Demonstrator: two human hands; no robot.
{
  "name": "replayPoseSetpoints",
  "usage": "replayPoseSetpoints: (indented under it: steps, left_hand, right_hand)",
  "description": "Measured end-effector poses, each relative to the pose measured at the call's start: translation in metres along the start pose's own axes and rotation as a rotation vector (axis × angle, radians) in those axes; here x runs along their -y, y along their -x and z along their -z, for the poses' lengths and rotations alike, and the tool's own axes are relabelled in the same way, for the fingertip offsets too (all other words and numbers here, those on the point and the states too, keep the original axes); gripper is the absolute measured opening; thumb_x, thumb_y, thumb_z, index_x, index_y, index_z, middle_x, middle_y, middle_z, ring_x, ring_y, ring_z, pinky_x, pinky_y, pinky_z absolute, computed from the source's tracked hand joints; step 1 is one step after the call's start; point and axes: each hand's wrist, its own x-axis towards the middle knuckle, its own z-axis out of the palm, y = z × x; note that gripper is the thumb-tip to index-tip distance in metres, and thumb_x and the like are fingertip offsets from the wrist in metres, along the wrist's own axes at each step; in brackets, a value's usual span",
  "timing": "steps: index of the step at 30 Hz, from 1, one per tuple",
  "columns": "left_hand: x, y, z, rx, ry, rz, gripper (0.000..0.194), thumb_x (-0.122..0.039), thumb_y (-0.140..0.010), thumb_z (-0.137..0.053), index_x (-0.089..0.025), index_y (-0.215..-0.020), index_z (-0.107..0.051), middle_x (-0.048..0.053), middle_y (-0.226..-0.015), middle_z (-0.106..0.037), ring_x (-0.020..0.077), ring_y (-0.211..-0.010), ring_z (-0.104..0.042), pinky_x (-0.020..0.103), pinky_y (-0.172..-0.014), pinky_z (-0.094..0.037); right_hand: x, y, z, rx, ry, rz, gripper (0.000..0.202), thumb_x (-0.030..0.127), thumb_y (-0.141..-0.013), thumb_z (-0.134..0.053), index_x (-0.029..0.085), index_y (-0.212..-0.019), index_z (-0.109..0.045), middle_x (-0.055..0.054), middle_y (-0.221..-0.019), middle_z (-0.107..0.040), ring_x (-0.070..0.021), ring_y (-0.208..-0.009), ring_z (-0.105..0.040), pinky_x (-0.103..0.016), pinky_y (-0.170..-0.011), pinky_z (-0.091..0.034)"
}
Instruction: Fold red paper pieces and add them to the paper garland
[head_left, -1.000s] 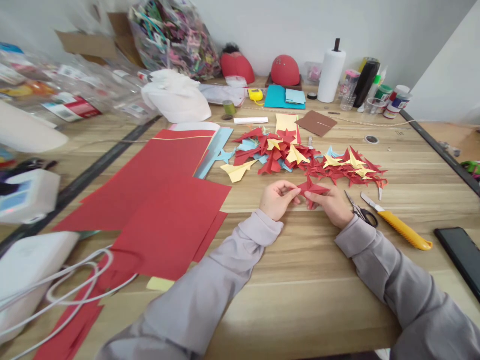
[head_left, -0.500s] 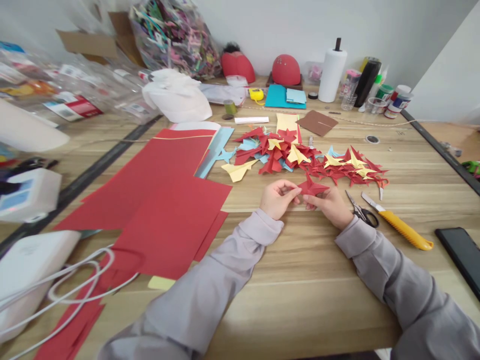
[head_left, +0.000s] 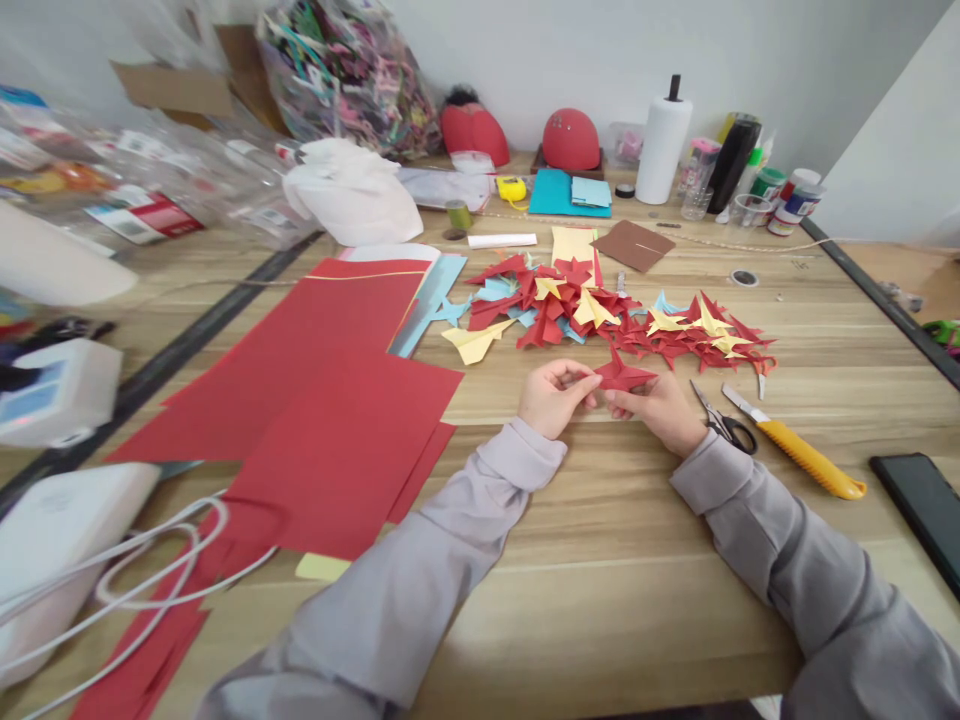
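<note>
Between my two hands is a red folded paper plane (head_left: 624,374), raised a little above the wooden table (head_left: 600,590). My left hand (head_left: 553,397) pinches its left tip between thumb and fingers. On the other side, my right hand (head_left: 660,408) grips its lower right edge with the thumb on top. Just beyond lies a heap of folded paper planes (head_left: 555,300) in red, yellow and light blue, with a second red and yellow cluster (head_left: 705,330) to its right. A yellow paper plane (head_left: 477,342) rests at the near left of the heap.
Red paper sheets (head_left: 337,440) cover the left side, beside a white cable (head_left: 172,520). Scissors (head_left: 731,430), a yellow-handled utility knife (head_left: 806,458) and a phone (head_left: 919,515) lie at right. A white paper roll (head_left: 664,150) and several bottles stand behind.
</note>
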Motion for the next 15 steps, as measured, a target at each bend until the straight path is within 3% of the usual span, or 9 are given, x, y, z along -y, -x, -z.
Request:
replayPoseSetpoints:
  steps: [9,15]
  left_hand:
    - [0.0001,-0.0008,-0.0008,-0.014,0.079,-0.004,0.031,-0.03,-0.055,-0.076,-0.014,-0.066,-0.052,-0.004,-0.044,-0.057,0.0081,-0.037,-0.051,0.019,-0.041,-0.039]
    - [0.0019,-0.0013,-0.0002,-0.006,0.075,-0.01,0.029,-0.032,-0.058,-0.073,-0.014,-0.065,-0.051,-0.002,-0.042,-0.058,0.0097,-0.037,-0.052,0.021,-0.042,-0.04]
  right_hand:
    - [-0.0003,0.0014,0.0009,-0.007,-0.008,-0.014,0.026,0.037,-0.06,-0.072,0.014,-0.068,-0.065,-0.001,-0.056,-0.063,-0.0112,-0.049,-0.056,-0.024,-0.049,-0.046]
    - [-0.0018,0.0005,0.0021,-0.016,-0.018,-0.026,0.024,0.036,-0.062,-0.071,0.014,-0.06,-0.063,-0.002,-0.055,-0.063,-0.011,-0.047,-0.056,-0.023,-0.048,-0.045]
